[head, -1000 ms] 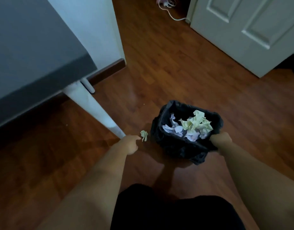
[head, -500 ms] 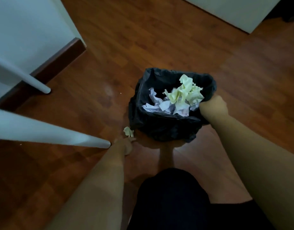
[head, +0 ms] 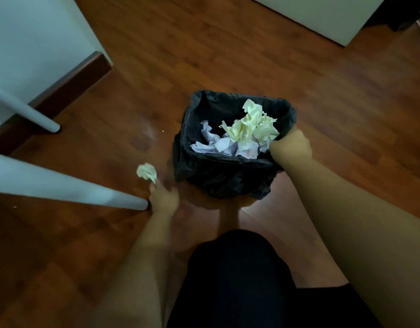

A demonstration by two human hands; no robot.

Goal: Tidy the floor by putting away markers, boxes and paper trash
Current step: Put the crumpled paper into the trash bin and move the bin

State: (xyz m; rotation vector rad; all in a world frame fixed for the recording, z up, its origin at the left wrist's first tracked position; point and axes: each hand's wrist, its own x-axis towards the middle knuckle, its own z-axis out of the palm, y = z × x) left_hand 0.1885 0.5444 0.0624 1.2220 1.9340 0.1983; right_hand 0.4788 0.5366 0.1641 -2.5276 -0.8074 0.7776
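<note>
From the head camera I see my right hand [head: 291,147] clenched on the near right rim of the bin [head: 230,176], at about four o'clock on its mouth. I judge that this keeps the black liner open and the bin steady. Crumpled white and yellow paper [head: 239,136] fills it.

My left hand [head: 163,197] reaches to the bin's eight o'clock, fingertips touching a small yellowish paper wad [head: 146,172] on the wooden floor [head: 227,55]. Whether it is pinched, I cannot tell. A white table leg [head: 69,185] lies just left of that hand, so the reach is tight.
</note>
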